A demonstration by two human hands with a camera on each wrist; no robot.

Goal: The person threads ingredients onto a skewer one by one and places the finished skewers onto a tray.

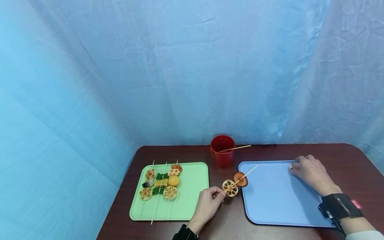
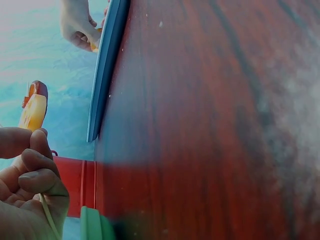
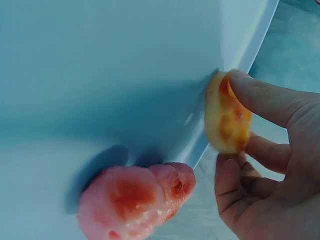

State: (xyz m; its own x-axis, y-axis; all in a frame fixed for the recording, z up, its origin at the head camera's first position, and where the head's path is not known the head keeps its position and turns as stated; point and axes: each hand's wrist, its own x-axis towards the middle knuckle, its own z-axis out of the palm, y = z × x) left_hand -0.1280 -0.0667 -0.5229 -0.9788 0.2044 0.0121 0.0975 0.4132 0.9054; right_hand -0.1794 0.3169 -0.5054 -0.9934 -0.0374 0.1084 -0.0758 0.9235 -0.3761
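My left hand [image 1: 208, 201] pinches a bamboo skewer [image 1: 251, 170] between the two trays. Threaded on it are a lotus root slice [image 1: 230, 188], nearest my fingertips, and a brown mushroom cap [image 1: 241, 179] beyond. The stick's lower end shows under my curled fingers in the left wrist view. At the far edge of the blue tray [image 1: 270, 196], my right hand [image 1: 313, 175] grips a browned, pale yellow lotus root slice [image 3: 227, 115] between thumb and fingers. Beside it on the tray lies a pink, browned meat-like piece [image 3: 130, 200], hidden in the head view.
A green tray [image 1: 192, 206] on the left bears three loaded skewers with lotus root, green and yellow pieces. Behind, between the trays, stands a red cup [image 1: 222, 156] with a bare stick [image 1: 240, 147] leaning out. Blue cloth [image 1: 192, 73] hangs behind the dark wooden table [image 1: 222, 230].
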